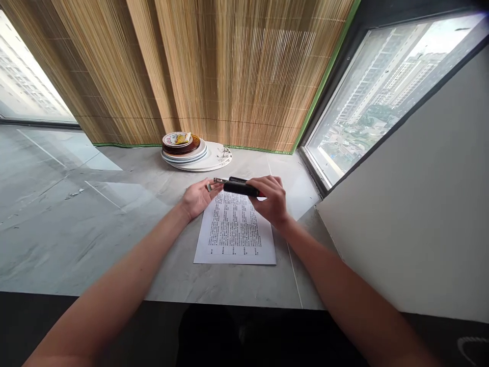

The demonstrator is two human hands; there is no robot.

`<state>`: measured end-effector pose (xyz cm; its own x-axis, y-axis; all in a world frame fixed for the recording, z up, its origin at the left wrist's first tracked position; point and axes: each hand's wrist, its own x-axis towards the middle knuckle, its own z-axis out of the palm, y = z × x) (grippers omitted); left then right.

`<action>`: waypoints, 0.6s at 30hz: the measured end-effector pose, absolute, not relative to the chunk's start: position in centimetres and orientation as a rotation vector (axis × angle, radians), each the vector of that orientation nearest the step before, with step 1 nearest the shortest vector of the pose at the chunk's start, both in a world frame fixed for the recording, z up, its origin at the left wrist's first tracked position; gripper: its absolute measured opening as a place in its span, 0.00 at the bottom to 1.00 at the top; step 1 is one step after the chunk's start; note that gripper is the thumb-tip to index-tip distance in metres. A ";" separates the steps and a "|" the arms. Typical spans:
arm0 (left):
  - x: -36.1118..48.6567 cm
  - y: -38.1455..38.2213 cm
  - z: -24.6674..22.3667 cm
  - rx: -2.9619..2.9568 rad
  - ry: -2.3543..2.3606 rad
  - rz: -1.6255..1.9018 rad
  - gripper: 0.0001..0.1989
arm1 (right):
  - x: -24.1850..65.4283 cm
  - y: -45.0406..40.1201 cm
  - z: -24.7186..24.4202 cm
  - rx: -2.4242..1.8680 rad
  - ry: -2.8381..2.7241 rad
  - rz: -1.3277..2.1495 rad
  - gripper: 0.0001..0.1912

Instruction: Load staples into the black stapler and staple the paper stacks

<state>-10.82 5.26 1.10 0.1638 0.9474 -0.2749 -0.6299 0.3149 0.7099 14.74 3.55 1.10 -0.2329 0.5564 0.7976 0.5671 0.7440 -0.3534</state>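
Observation:
My right hand [270,198] is closed around a black stapler [241,188], holding it sideways above the far end of a printed sheet of paper [237,229]. The stapler's metal end [219,180] sticks out to the left, toward my other hand. My left hand [199,199] is palm up, its fingertips close to that metal end. Between its thumb and fingers sits a small grey metallic strip [208,187], too small to name surely. Whether the left fingers touch the stapler is hard to tell. The paper lies flat, its far edge partly hidden by the stapler and hands.
Beyond the paper, a stack of plates [191,153] stands on the grey tiled counter [114,219]. A bamboo blind [229,76] hangs behind it. On the right are a window [367,107] and a white wall panel [412,204]. The counter's front edge is near my body.

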 end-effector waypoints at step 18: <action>-9.0 1.7 2.0 1.629 0.953 1.432 0.27 | 14.3 2.6 2.1 -0.685 -2.333 0.239 0.20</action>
<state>-9.04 1.67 2.04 0.0951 0.8965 0.4328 0.0528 -0.4387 0.8971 14.30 2.60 2.12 -0.6273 0.5356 0.5653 0.4100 0.8443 -0.3450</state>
